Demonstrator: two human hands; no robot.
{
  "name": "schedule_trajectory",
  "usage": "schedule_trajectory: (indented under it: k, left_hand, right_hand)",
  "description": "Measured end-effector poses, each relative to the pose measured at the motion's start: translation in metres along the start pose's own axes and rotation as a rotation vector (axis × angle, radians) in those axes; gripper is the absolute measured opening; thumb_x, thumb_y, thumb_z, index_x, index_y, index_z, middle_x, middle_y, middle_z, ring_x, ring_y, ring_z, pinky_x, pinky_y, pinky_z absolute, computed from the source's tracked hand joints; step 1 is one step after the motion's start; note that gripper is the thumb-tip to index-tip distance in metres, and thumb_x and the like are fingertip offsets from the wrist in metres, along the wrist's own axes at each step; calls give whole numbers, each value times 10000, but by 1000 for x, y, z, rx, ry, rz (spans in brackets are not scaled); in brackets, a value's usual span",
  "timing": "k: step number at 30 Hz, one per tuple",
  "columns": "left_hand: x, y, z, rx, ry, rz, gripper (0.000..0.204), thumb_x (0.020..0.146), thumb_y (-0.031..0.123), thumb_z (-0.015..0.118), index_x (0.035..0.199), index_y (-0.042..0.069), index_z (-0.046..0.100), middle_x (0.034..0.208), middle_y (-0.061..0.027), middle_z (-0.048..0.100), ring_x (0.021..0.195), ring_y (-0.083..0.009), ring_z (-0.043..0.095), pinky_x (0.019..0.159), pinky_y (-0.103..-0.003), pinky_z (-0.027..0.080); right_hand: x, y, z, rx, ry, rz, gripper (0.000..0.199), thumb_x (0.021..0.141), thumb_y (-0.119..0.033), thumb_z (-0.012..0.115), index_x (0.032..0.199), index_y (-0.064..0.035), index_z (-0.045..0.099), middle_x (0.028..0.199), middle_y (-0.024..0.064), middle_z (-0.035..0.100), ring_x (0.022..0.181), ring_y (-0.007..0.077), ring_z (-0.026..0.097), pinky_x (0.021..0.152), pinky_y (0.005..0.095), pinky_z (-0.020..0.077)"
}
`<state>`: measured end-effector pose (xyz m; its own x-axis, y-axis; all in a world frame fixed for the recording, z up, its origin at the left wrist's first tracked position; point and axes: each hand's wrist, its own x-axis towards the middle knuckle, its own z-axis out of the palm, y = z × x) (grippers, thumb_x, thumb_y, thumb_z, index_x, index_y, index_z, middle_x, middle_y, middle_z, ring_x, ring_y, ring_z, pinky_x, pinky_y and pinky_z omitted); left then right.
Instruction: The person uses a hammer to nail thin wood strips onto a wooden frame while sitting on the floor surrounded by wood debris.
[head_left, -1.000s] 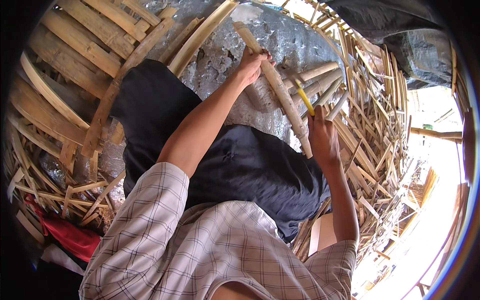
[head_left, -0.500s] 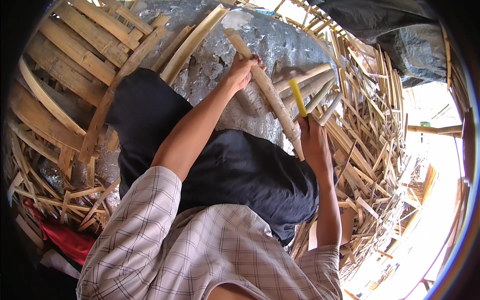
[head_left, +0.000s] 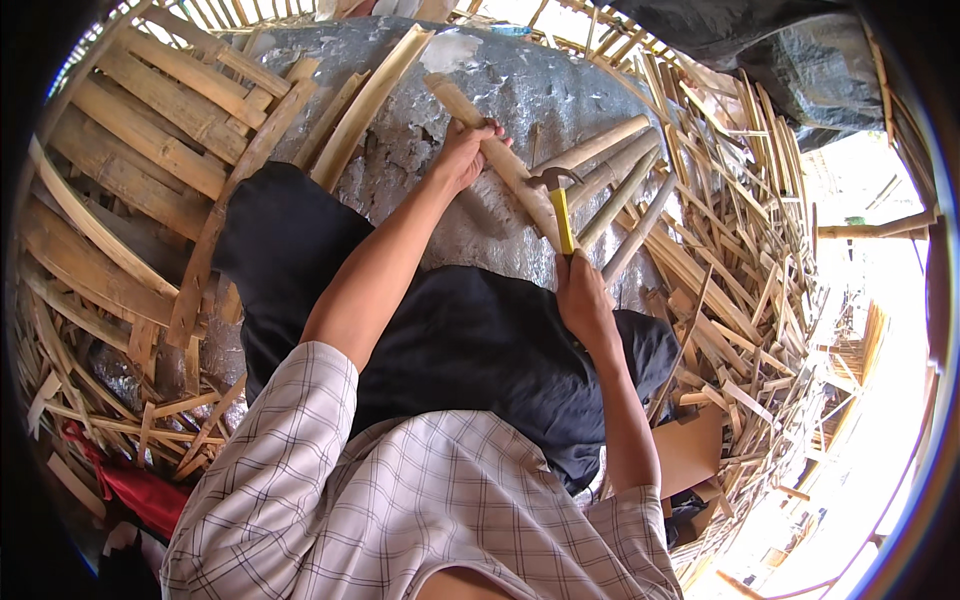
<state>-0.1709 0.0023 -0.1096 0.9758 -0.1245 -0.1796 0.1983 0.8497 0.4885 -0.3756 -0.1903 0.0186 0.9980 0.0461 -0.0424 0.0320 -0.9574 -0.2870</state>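
Slatted panel (head_left: 150, 140): 10 o'clock; broad bamboo slats set side by side, with a crosspiece along the inner edge.
Split bamboo length (head_left: 375, 95): 11 o'clock; pale, long, lying beside a narrower piece.
Ground surface (head_left: 500, 60): 12 o'clock; grey, shiny, patched and worn.
Dark sheeting (head_left: 825, 85): 2 o'clock; creased, at the upper rim.
Strip pile (head_left: 745, 320): 3 o'clock; thin bamboo strips, crossed at many angles.
Cardboard piece (head_left: 690, 447): 4 o'clock; brown, flat, beside the pile.
Red cloth (head_left: 140, 492): 8 o'clock; crumpled, below loose strips.
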Motion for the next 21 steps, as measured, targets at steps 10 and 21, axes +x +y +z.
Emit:
schedule_trajectory:
  k: [10,21]
  left_hand:
    - [4,0,-8,-12,-94,41,134,932,-119,560,996,-11,514,930,-104,591,872,-211,653,913,-462,624]
    - [1,7,-1,-232,-9,-146,141,853,-36,571,973,36,548,855,-74,560,784,-191,592,892,-458,563]
  right_hand:
    - [8,-11,0,120,40,-26,323,1075,-281,490,990,24,551,801,297,620,788,499,591,682,552,445]
    - [-18,-17,-4,668,-256,273,277,1064,-269,545,926,-32,500,649,79,497,439,180,453,397,354,329]
